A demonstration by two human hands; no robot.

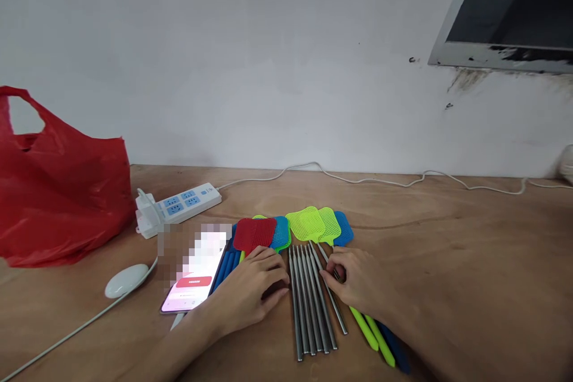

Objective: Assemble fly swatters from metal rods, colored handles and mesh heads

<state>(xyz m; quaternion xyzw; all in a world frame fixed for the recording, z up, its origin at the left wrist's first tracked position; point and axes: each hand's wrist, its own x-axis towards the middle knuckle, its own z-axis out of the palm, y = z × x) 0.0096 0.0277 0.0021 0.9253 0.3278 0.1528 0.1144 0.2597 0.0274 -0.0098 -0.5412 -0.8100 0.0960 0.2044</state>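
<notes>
Several tapered metal rods (308,304) lie side by side on the wooden table, thin ends pointing away. My left hand (257,283) rests left of the row, thumb and curled fingers apart, with nothing seen between them. On the other side, my right hand (356,277) is closed, its thumb and fingertips at a slanted metal rod (335,304) a little apart from the row. Fly swatters with a red head (255,234), a yellow-green head (305,224) and a blue head (344,230) lie beyond the hands. Yellow-green handles (373,334) stick out under my right hand; blue handles (227,267) lie beside my left.
A lit phone (197,274) lies left of my left hand. Farther left are a white power strip (188,202), a white oval object (126,280) with a cable, and a red plastic bag (62,191). A white cord (371,181) runs along the wall.
</notes>
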